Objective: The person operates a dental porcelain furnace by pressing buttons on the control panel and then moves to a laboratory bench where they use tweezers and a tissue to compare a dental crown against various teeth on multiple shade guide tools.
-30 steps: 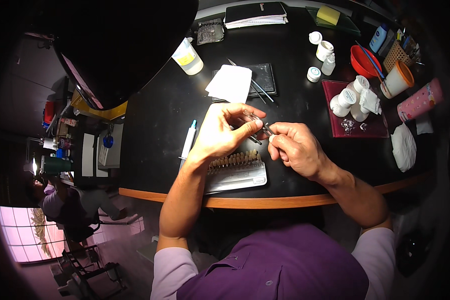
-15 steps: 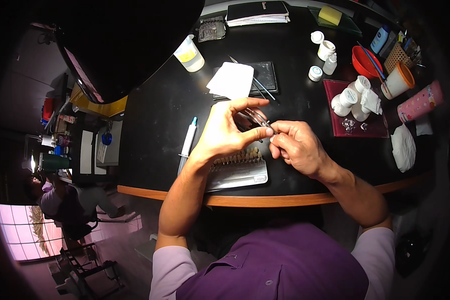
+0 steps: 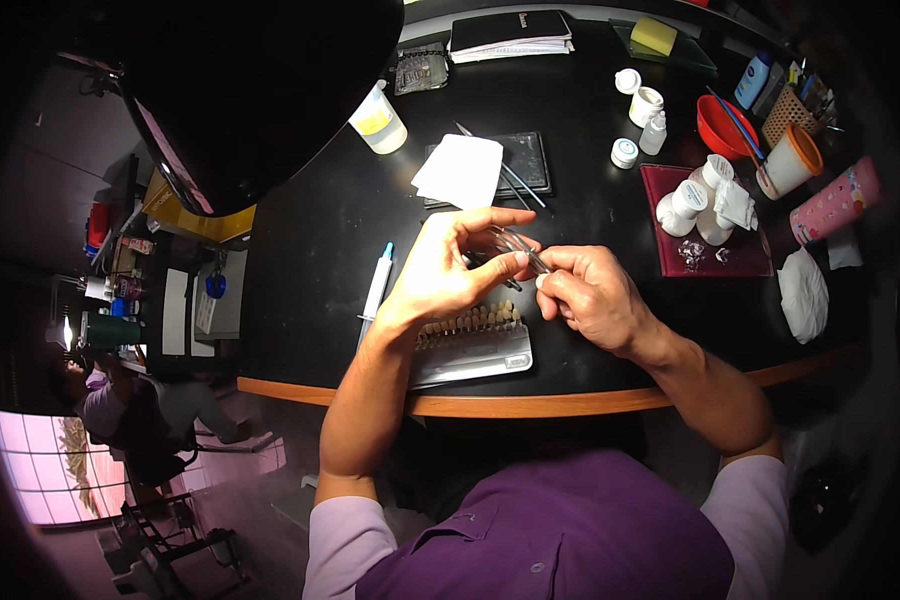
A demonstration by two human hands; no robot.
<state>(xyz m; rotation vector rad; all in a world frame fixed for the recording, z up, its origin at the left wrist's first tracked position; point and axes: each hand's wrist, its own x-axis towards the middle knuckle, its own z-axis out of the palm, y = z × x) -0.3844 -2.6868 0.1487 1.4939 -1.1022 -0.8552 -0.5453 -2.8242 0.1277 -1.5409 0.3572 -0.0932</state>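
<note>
My left hand (image 3: 440, 268) and my right hand (image 3: 590, 295) meet above the desk, closed on a slim metal tool with curved arms (image 3: 515, 241). Its exact kind is hard to make out behind the fingers. The left thumb and fingers curl around the arms, while the right thumb and forefinger pinch one end. Below the hands lies a tooth shade guide (image 3: 475, 358), silver, with a row of tooth-coloured tabs. To the left of it rests a syringe (image 3: 377, 285) with a blue tip. White paper sheets (image 3: 462, 170) lie on a black flat case (image 3: 527, 160) beyond the hands, beside thin brushes (image 3: 523, 186).
A plastic cup (image 3: 379, 122) stands at far left, near a large dark lamp-like shape (image 3: 240, 90). On the right are a dark red tray (image 3: 675, 255) with white jars, a red bowl (image 3: 722, 127), a pink bottle (image 3: 835, 203) and crumpled tissue (image 3: 802, 296). A co-worker (image 3: 135, 400) sits at left.
Both hands keep hold of the metal tool; the left thumb has slid slightly left along it, leaving more of the tool showing between the hands. The view has shifted slightly.
</note>
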